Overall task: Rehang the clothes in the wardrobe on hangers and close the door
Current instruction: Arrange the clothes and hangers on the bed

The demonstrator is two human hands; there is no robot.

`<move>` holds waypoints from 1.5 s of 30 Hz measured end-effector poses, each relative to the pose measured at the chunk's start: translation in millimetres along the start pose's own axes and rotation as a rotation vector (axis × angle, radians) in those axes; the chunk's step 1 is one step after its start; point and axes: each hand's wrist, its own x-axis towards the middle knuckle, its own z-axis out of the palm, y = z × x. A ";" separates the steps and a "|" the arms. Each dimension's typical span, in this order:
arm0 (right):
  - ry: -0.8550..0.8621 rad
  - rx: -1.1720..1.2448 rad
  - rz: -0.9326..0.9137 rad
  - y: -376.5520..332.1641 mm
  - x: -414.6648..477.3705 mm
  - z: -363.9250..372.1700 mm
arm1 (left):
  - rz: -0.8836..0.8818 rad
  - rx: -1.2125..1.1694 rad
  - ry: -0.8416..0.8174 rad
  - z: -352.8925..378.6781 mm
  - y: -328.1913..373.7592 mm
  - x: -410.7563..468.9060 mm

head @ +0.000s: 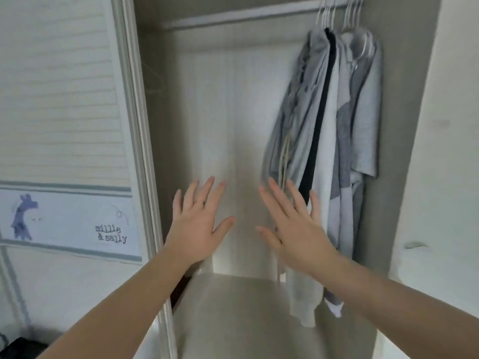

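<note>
Forearms come in from the bottom edge, both bare. Left hand [199, 224] is raised left of the clothes [337, 125], back to camera, fingers straight and spread, holding nothing, thin ring [200, 202] on one finger. Right hand [295, 229] is just left of the clothes' lower part, fingers straight and spread, holding nothing; its outer fingertips overlap the fabric in view, contact cannot be told. Pale shelf [233, 307] lies under the clothes and both hands. Clothes hang bunched together: grey, white and one dark piece, hems reaching down near the shelf. Door [64, 125] stands well left of the clothes, slatted, with a blue animal print [22, 216] and the words "millie & sally" [111, 234]; wardrobe opening is uncovered. White hangers [337, 14] sit directly above the clothes, hooked on the rail [246, 18], which runs leftward bare. Back panel [220, 125] shows left of the clothes.
</note>
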 end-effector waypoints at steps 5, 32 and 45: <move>0.131 -0.015 0.049 40.5 63.7 -48.9 | 0.076 -0.009 0.117 -6.7 2.1 89.8; 0.319 -0.410 0.268 170.3 299.2 -151.0 | 0.215 -0.528 0.170 42.3 42.9 455.8; 0.240 -0.815 0.368 181.8 364.3 -136.5 | 0.271 -1.154 -0.068 96.8 73.8 540.7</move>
